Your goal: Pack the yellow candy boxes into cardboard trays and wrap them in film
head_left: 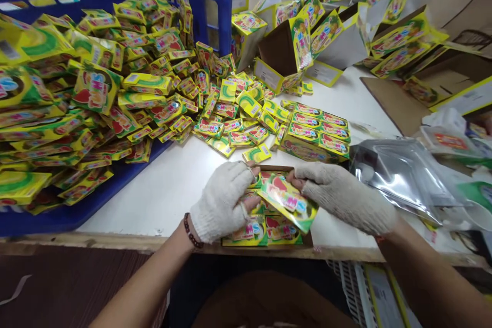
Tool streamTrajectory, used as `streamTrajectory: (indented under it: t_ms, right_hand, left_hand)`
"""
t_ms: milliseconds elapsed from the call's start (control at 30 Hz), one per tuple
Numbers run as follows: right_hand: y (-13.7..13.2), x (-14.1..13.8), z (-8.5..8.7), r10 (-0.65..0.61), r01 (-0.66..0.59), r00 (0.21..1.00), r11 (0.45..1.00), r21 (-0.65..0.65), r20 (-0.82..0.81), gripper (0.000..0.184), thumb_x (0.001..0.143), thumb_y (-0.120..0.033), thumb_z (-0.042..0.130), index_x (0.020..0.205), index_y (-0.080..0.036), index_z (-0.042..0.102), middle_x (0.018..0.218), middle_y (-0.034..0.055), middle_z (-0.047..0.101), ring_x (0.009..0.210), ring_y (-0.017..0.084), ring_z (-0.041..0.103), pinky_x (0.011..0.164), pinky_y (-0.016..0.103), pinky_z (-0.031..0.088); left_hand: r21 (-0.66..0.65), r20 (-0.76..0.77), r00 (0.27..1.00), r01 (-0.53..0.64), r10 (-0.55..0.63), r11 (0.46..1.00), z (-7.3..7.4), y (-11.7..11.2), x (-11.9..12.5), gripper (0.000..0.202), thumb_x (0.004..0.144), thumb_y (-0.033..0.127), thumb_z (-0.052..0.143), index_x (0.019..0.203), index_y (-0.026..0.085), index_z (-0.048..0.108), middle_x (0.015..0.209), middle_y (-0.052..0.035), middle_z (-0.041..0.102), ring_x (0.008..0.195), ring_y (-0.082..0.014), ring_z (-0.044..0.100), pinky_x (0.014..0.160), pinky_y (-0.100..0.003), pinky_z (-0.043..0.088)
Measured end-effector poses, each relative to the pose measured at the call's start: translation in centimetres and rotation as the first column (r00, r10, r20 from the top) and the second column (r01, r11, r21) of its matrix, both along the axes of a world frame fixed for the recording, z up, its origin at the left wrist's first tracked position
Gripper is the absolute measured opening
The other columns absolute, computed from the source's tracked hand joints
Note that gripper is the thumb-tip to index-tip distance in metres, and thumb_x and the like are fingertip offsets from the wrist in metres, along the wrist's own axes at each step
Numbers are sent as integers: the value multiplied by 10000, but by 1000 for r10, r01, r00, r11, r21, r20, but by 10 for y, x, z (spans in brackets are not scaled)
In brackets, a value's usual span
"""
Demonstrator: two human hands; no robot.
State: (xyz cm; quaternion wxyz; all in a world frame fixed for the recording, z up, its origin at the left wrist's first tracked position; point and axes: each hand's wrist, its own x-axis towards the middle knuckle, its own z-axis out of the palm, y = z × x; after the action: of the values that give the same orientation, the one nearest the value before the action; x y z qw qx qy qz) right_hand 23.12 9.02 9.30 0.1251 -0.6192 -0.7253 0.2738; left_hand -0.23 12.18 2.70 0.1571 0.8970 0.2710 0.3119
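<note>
My right hand [342,196], in a white fingerless knit glove, pinches a small fruit-printed box [289,202] by its far right corner. That box is yellow and green with a watermelon picture and tilts above an open carton [308,240]. Several boxes of the same print lie in rows inside the carton, face up. My left hand [225,204], gloved alike and with a beaded bracelet [192,230] at the wrist, curls around the carton's left side. Its fingertips are at the far left corner and its thumb lies over the boxes inside. The carton's near left part is partly hidden by this hand.
Many like boxes spill from a blue plastic basket [218,5] onto the white table [149,200]. A block of stacked boxes [317,130] stands beyond the carton. Empty display cartons [280,51] crowd the back. Clear plastic packaging [403,177] lies at right.
</note>
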Motion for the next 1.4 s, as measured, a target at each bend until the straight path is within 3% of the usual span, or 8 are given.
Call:
streamTrajectory:
  t_ms: [233, 467, 600, 767, 867, 1033, 1233, 1400]
  right_hand:
    - [-52, -25, -40, 33, -43, 961, 999, 31, 275, 183, 859, -297, 553, 964, -177, 644, 978, 84, 669, 942, 246, 602, 834, 377, 439]
    - [-52, -57, -43, -46, 66, 795, 998, -10, 605, 419, 807, -384, 631, 1188, -218, 584, 970, 104, 629, 829, 285, 617, 688, 368, 369]
    - [-44, -59, -38, -68, 120, 814, 991, -53, 576, 543, 778, -303, 603, 1308, -224, 513, 978, 106, 636, 828, 283, 617, 689, 359, 357]
    - [-46, -38, -16, 26, -1, 880, 999, -54, 474, 320, 718, -182, 561, 1035, -196, 606, 985, 90, 647, 880, 268, 592, 766, 380, 382]
    - [-46, -29, -14, 302, -270, 835, 953, -135, 461, 338, 682, -144, 580, 1013, -200, 626, 1023, 99, 653, 907, 278, 584, 780, 399, 398]
    - [-43, -30, -23, 469, -418, 808, 883, -216, 357, 278, 793, -95, 523, 1039, -175, 624, 1053, 107, 639, 904, 230, 594, 753, 348, 432]
    - [-45, -26, -35, 353, -294, 863, 932, -210, 362, 199, 826, -104, 533, 953, -189, 660, 1022, 96, 635, 870, 210, 602, 711, 311, 430]
    - [-37, -25, -54, 478, -378, 811, 868, -322, 336, 106, 777, -159, 628, 869, -187, 673, 924, 84, 661, 733, 177, 605, 598, 276, 388]
  left_hand:
    - [4, -493, 865, 114, -97, 993, -7, -8, 11, 342, 877, 354, 560, 1183, 202, 582, 1382, -103, 528, 1308, -350, 418, 1089, -604, 296]
    - [-8, -505, 856, 124, -111, 992, -7, -15, 6, 214, 913, 333, 508, 1026, 201, 633, 1316, -96, 575, 1209, -318, 495, 1033, -570, 367]
    - [-103, -355, 919, 142, -169, 985, -4, -17, -5, 194, 913, 345, 523, 885, 189, 634, 1078, -84, 651, 1066, -257, 569, 942, -450, 457]
    - [-192, -79, 983, -177, 164, 965, 5, 30, -10, 195, 938, 292, 450, 947, 186, 614, 948, -57, 625, 909, -171, 589, 811, -302, 492]
    - [-132, -317, 863, -451, 393, 883, -2, 81, 0, 267, 899, 302, 515, 1127, 179, 581, 1119, -77, 622, 1045, -204, 579, 908, -318, 471]
    - [-120, -458, 809, -467, 369, 876, -33, 134, 25, 421, 780, 286, 645, 1184, 186, 581, 1169, -113, 603, 1125, -289, 547, 942, -386, 437]
    - [-87, -490, 764, -523, 420, 848, -38, 125, 18, 348, 753, 339, 644, 1062, 187, 598, 1073, -120, 606, 1049, -307, 570, 865, -403, 451]
    - [-206, -279, 831, -542, 482, 815, -33, 96, -17, 410, 776, 364, 638, 1123, 159, 563, 1054, -102, 628, 995, -256, 592, 855, -375, 486]
